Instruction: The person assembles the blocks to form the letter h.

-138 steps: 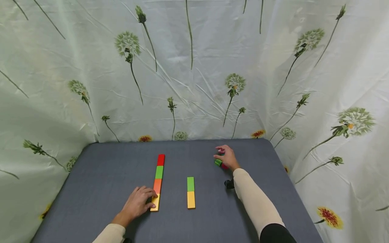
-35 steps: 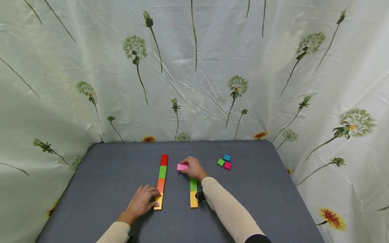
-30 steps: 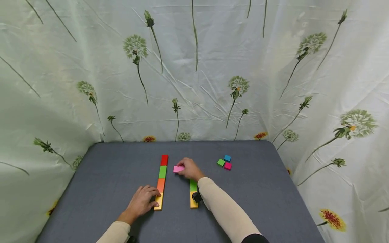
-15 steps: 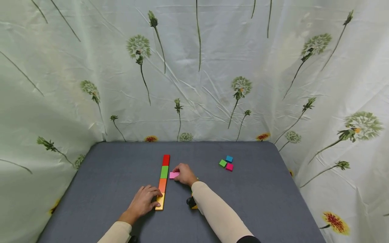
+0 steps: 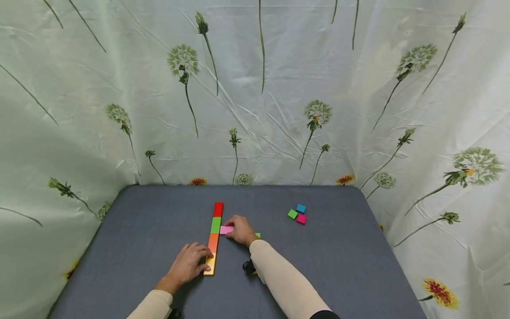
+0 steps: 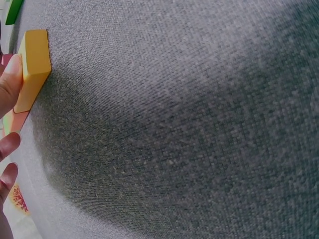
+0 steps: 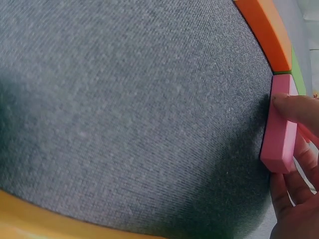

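Note:
A row of flat blocks runs away from me: yellow, orange, green and red. My left hand rests at the yellow block, its thumb touching the block in the left wrist view. Between thumb and fingers, my right hand pinches a pink block. The pink block lies crosswise on the right side of the row, its end against the row where green meets orange. Under my right forearm, a second green block and a second yellow block are mostly hidden.
Three small blocks lie together at the back right: blue, green and magenta. Grey cloth covers the table, and a flower-printed curtain hangs behind and along both sides.
My right hand has picked the pink block from the group at the back right and carried it left and nearer, up to the row. My left hand has stayed at the yellow block.

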Tool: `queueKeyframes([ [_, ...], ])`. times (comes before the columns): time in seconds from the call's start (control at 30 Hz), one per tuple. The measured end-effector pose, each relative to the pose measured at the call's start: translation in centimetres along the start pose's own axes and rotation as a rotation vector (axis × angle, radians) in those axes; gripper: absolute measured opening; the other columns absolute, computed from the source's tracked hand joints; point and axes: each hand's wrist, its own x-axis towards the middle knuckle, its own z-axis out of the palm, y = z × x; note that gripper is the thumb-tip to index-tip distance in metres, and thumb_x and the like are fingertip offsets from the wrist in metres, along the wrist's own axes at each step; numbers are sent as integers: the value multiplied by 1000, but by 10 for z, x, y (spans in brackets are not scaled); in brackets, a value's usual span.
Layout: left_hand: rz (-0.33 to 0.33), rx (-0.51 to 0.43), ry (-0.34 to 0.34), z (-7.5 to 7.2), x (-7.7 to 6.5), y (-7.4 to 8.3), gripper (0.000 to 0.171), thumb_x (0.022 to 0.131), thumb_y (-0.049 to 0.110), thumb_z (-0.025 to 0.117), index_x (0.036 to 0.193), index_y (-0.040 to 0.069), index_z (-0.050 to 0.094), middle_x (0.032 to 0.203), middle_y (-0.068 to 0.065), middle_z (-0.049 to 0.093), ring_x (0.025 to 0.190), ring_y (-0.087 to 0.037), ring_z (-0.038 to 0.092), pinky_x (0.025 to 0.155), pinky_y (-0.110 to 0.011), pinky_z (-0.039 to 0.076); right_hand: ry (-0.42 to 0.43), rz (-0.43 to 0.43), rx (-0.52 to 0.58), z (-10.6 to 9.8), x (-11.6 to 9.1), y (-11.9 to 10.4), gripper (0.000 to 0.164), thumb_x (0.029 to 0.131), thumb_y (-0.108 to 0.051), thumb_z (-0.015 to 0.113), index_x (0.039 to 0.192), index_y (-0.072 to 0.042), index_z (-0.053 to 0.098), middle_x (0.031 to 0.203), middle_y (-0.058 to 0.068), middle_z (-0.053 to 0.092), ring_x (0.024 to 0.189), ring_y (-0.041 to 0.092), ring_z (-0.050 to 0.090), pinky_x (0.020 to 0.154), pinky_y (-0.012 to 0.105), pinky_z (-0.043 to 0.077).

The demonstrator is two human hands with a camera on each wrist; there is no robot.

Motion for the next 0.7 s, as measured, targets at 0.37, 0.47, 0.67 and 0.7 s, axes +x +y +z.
queueKeyframes([
  [0.37,-12,-9,6,1,-1,1,31,67,34,84,89,18,71,98,5,68,89,-14,56,76,-36,41,16,-15,-4,1,-1,0,25,77,-5,79,101,-6,74,93,2,63,89,15,57,82,28,45],
  [0.47,-11,-11,9,2,0,1,31,66,34,84,89,18,71,97,5,68,88,-13,56,76,-36,41,10,-4,1,1,0,0,25,78,-6,78,102,-7,74,93,1,62,89,15,56,82,28,45],
  [0.67,-13,-9,3,2,-1,-1,31,67,34,84,90,18,71,98,4,68,89,-14,56,77,-37,41,-6,23,19,1,1,-1,25,79,-7,78,104,-7,73,93,0,61,89,14,56,82,28,46],
  [0.7,-13,-8,2,2,-1,-1,31,67,34,84,90,18,71,98,4,68,89,-14,56,77,-37,41,-6,23,18,2,1,-1,25,79,-7,78,104,-7,73,93,0,61,90,14,56,83,28,46],
])
